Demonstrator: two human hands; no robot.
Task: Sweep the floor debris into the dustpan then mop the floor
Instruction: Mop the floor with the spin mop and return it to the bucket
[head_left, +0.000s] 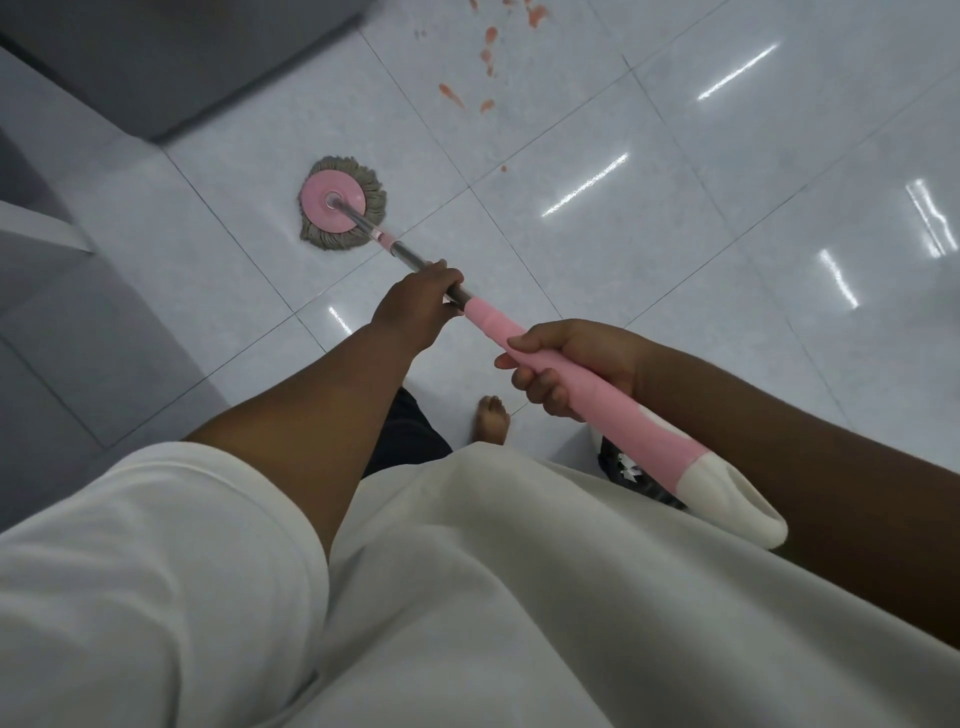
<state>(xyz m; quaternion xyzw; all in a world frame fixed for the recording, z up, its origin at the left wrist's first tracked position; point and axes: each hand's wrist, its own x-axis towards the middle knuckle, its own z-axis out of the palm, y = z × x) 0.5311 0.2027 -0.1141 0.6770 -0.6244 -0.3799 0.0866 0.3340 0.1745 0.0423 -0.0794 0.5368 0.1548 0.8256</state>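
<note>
The spin mop (340, 208) rests its round pink head flat on the white tiled floor (675, 234), its pole slanting back to the left hand (415, 306) curled round the metal shaft and the right hand (566, 364) gripping the pink sleeve, with orange-red smears (467, 78) beyond the head near what may be a grey cabinet (171, 57).

Glossy pale tiled floor (675, 260) under round mop head (340, 208) (orange-red smears (491, 39) beyond)
</note>
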